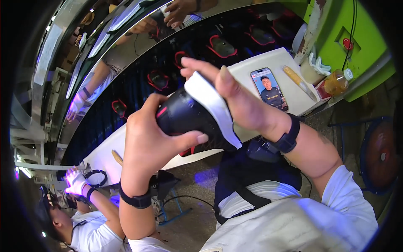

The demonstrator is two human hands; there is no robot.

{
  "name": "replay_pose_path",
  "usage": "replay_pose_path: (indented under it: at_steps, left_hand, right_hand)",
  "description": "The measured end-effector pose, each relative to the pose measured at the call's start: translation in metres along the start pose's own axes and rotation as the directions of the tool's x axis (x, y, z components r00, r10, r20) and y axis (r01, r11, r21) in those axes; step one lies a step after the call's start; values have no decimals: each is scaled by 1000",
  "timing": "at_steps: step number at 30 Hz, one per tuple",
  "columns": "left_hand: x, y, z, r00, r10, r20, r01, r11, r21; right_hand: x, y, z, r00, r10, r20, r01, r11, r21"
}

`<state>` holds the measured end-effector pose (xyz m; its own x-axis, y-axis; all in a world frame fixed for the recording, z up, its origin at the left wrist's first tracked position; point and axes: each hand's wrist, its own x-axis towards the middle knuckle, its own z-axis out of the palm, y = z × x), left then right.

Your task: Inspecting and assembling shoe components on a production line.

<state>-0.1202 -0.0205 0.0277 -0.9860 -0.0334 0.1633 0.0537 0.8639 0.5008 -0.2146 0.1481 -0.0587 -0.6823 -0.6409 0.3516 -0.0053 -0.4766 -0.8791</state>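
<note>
Black shoe (189, 119) is clamped in the left hand (147, 138), held up off the white bench (273, 63), while the right hand (239, 98) grips its white sole (212, 105) to press it on.

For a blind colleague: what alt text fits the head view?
Both hands, left hand and right hand, grip a black shoe with a white sole above a white workbench holding a phone.

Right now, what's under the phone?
The phone lies flat on a white table, with a brush beside it. Whatever is beneath the phone itself is covered and can't be seen.
</note>
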Motion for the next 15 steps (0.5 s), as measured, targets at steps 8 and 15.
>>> replay_pose_path:
  at_steps: [8, 15]
  left_hand:
    - [-10, -27, 4, 1000, -16, 3, 16, 977, -214]
    - [-24, -50, 6, 996, -89, -10, 81, 941, -327]
  right_hand:
    - [5, 1, 20, 979, -135, -151, 87, 955, -284]
    - [2, 42, 17, 880, 53, -472, 297, 715, 633]
